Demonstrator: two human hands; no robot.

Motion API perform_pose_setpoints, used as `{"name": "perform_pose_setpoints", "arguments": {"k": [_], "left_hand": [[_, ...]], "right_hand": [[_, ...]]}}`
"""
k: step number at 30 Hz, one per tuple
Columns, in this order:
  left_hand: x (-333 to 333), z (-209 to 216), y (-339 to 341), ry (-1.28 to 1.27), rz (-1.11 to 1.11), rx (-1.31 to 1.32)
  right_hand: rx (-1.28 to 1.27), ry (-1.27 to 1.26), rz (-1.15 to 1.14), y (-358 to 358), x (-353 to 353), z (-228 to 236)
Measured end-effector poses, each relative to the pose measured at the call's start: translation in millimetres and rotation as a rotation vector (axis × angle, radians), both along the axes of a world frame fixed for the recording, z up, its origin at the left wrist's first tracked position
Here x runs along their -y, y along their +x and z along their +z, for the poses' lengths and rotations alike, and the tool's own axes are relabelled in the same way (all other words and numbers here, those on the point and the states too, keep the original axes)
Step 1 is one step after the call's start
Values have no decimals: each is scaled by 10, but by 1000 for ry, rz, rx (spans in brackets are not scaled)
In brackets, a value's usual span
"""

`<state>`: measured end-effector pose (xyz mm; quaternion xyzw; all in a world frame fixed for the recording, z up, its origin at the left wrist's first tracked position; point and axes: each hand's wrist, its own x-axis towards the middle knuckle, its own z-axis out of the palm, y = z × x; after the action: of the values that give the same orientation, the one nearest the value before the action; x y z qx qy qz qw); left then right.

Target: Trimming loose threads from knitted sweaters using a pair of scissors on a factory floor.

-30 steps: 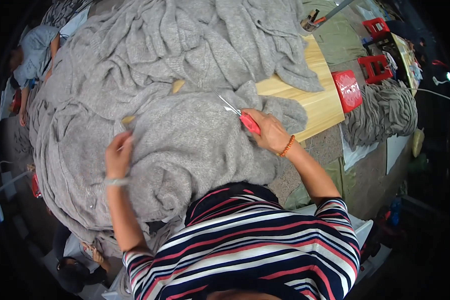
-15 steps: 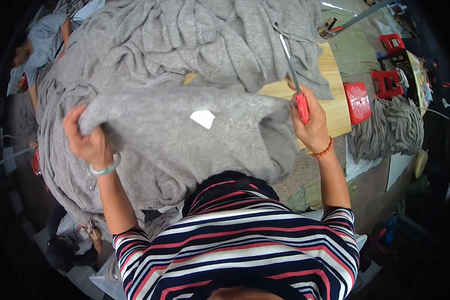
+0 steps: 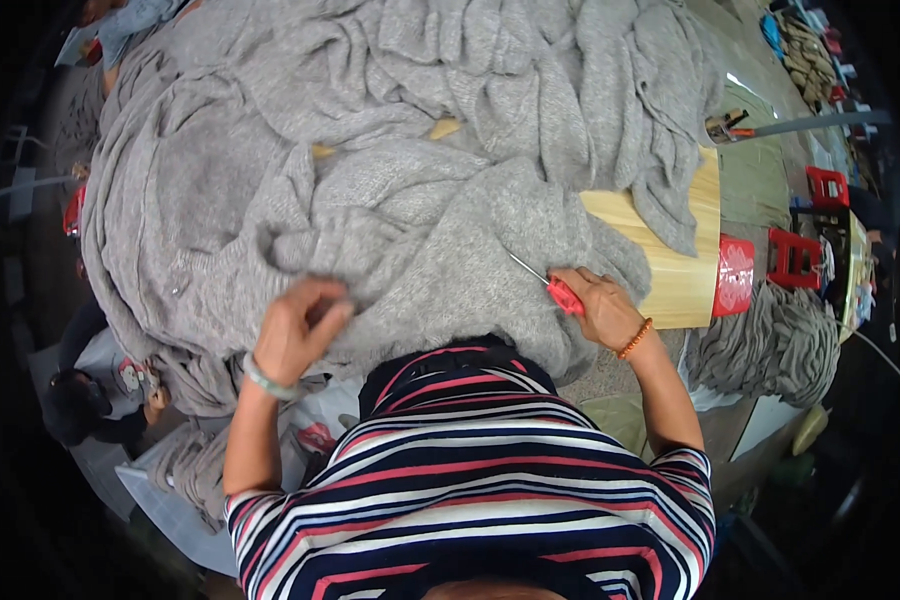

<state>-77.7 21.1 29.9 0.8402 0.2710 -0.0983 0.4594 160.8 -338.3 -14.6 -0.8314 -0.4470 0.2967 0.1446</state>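
Note:
A grey knitted garment lies crumpled on the table in front of me, its near edge against my body. My left hand hovers at the garment's near left part, slightly blurred, thumb and curled fingers apart with nothing between them. In my right hand is a red-handled tool with a slim pointed metal shaft, aimed up and left across the knit. The fingers wrap its handle and rest at the garment's right side; whether they also grip the cloth cannot be told.
Heaped grey knitwear covers most of the wooden table. Red stools and a knit bundle stand to the right. A grey pole reaches in at upper right. Another person sits at lower left.
The raised garment has come down onto the table, and its white label no longer shows. My left hand has let go and moved right and nearer. My right hand has lowered, tilting the tool leftward.

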Motion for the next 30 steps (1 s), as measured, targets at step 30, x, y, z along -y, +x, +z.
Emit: {"name": "perform_pose_setpoints", "arguments": {"k": [30], "left_hand": [[270, -497, 41, -661, 413, 392]], "right_hand": [[-213, 328, 206, 62, -1436, 616]]}}
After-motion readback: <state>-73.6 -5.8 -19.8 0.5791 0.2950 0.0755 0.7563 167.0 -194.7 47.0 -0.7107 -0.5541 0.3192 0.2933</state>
